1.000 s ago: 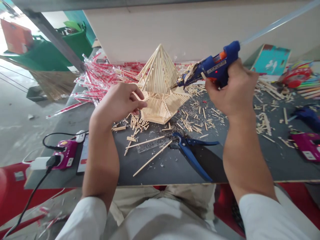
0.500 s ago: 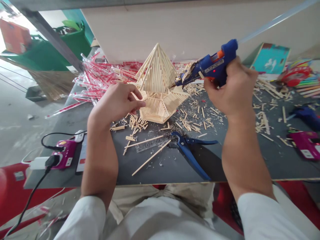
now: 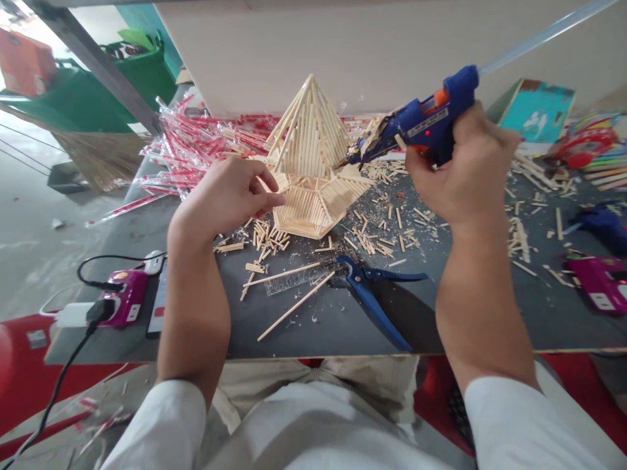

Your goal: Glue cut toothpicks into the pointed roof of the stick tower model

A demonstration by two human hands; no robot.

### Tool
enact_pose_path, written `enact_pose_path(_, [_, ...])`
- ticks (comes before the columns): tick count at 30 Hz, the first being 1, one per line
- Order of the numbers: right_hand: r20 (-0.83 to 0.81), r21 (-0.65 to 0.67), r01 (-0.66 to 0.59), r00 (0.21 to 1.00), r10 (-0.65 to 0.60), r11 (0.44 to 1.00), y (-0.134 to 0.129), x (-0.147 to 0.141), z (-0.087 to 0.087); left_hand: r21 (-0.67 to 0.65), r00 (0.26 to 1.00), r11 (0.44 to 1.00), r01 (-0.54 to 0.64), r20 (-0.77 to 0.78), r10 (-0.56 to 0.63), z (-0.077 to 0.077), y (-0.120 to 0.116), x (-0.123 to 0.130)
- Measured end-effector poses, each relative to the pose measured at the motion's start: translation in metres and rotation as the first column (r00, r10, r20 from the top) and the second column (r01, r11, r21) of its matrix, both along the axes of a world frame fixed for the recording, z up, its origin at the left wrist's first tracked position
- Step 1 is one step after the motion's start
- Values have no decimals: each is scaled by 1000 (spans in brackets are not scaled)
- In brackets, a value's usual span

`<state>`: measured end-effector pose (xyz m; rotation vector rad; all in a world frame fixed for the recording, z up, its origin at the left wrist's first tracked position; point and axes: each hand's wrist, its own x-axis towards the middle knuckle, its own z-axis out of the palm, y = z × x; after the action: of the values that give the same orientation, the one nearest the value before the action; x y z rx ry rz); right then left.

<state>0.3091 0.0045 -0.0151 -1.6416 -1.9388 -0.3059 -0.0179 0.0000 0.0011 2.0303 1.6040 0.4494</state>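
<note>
A model built of thin wooden sticks (image 3: 311,140) stands on the table, with a pointed cone above a flared, many-sided base. My right hand (image 3: 463,163) grips a blue hot glue gun (image 3: 431,124), its red light lit and a clear glue stick out of its rear. The gun's nozzle is at the cone's lower right edge; whether it touches is unclear. At the base's left side, my left hand (image 3: 240,192) has its fingers curled, thumb and index tips close together. Anything between them is hidden. The hand covers part of the base.
Blue-handled cutters (image 3: 372,300), a clear ruler (image 3: 289,282) and loose sticks (image 3: 296,307) lie in front. Short offcuts (image 3: 269,238) surround the model. Red-and-clear plastic wrappers (image 3: 181,150) pile up behind left. Purple power strips (image 3: 128,297) sit at both sides; another blue glue gun (image 3: 600,225) lies right.
The glue gun and my right hand have shifted slightly right and up in the picture, as the view moved a little. My left hand stays beside the model's base.
</note>
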Motion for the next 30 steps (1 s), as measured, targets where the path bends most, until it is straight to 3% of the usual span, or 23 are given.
enact_pose_path(14, [81, 21, 4, 997, -6, 1000, -2, -1, 6, 74, 1000, 997, 11, 3, -11, -1, 1, -2])
enact_pose_path(30, [101, 49, -27, 995, 22, 998, -1, 3, 4, 54, 1000, 999, 2, -2, -2, 2, 0, -2])
